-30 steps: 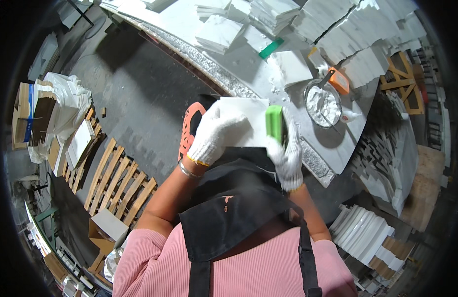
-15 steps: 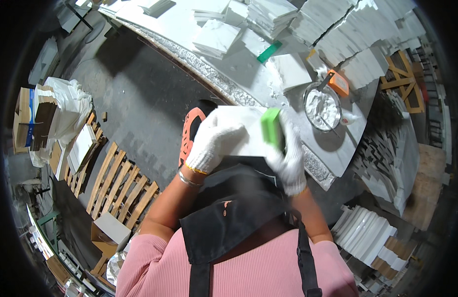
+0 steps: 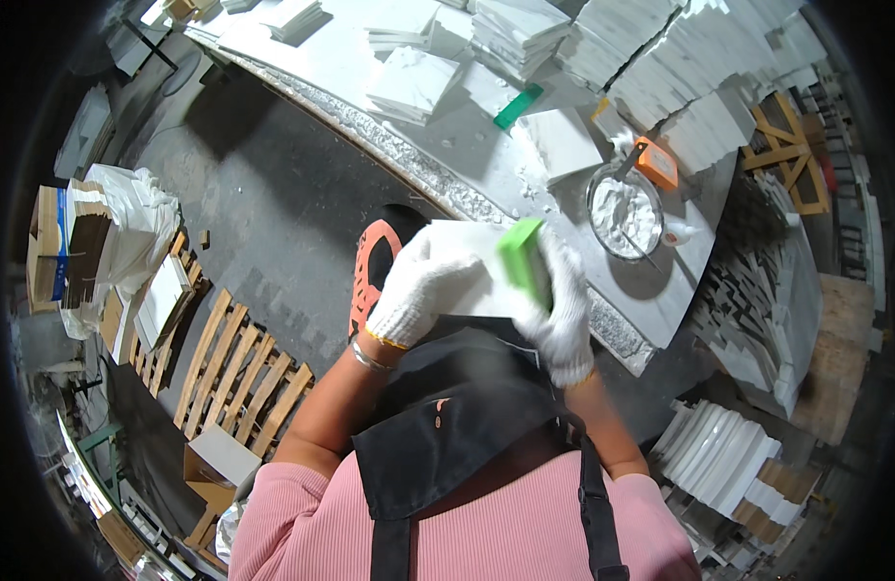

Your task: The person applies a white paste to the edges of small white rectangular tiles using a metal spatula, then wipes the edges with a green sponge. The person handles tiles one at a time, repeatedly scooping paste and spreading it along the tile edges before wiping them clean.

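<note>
A white marble-look tile [image 3: 471,238] is held over my lap by my left hand [image 3: 423,290], which wears a white knit glove and is closed on the tile's left side. My gloved right hand [image 3: 563,315] grips a bright green block [image 3: 523,259], slightly blurred, against the right part of the tile's face. The block looks like a hand sanding block or sponge; its underside is hidden. A black apron [image 3: 447,436] lies under the tile. Beyond my right hand, a clear bowl [image 3: 591,211] of white powder or paste [image 3: 621,208] stands on the worktable [image 3: 684,276].
Tile stacks [image 3: 413,82] and a green strip [image 3: 518,107] lie on the worktable, with an orange block-shaped item [image 3: 657,163] beside the bowl. Its rough edge [image 3: 447,189] runs diagonally ahead of me. A wooden pallet [image 3: 239,363] lies left; stacked white pieces [image 3: 718,450] stand right.
The green block has shifted slightly left and tilted on the tile, with my right hand moving along. My left hand keeps its hold, and the view has shifted a little.
</note>
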`<state>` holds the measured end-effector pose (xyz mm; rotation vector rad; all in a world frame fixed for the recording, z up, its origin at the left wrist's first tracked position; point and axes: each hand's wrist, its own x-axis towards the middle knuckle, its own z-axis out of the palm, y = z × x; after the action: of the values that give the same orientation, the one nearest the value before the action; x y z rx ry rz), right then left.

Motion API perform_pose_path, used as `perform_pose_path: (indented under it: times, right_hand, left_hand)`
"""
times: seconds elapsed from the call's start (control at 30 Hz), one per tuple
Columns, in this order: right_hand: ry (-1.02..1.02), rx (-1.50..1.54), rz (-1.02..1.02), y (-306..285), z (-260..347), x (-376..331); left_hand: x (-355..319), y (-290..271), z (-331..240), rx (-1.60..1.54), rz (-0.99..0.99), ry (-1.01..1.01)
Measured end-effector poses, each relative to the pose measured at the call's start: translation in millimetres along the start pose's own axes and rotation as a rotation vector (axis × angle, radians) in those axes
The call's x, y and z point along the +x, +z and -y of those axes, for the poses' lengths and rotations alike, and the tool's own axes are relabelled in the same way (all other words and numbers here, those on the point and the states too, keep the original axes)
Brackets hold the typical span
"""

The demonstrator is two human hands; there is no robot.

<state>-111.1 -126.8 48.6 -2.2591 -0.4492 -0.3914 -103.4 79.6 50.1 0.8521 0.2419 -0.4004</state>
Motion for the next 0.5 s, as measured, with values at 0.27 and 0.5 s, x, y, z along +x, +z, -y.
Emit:
perform_pose_path:
  times: [0.27,0.5]
  right_hand:
    - [0.439,0.248,-0.091,-65,-27,-58]
    - [0.567,-0.138,-0.385,-124,-84,-103]
  left_hand:
    - [-4,0,3,-0.056,0.052,-0.001]
    - [-2,-12,7,-0.032,0.051,-0.011]
